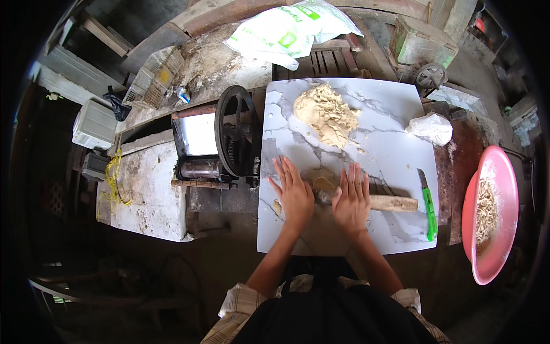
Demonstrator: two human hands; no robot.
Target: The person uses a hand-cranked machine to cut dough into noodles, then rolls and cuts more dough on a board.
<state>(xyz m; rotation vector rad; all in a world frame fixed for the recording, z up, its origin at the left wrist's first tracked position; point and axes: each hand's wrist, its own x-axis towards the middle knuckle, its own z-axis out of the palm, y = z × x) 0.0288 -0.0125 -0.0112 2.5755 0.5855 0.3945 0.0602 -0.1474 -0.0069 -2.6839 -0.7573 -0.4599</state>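
Lying palm-down with fingers stretched forward, the left hand (294,192) is at the center of the frame, over the marbled desk (395,232), and the right hand (351,198) is just to its right in the same pose. Neither grip is curled around anything: the left fingers are fanned with the thumb apart, the right fingers are straight and nearly together. The right palm is over the rolling pin (395,203), whose pale wooden end juts toward the right of the frame; its other end is blurred between the 2 hands, so I cannot tell whether the left palm touches it. A small yellowish dough piece (325,183) is between the hands, just above the pin. Toward the top of the desk is a crumbly dough mound (327,114), with a white bag (431,128) at the upper right edge and a green knife (428,206) along the right edge. Farther right, a pink basin (506,229) holds pale noodles (486,212). Left of the desk is a press (200,135) with a dark wheel (230,133); a white-and-green sack (292,31) is at the top center.
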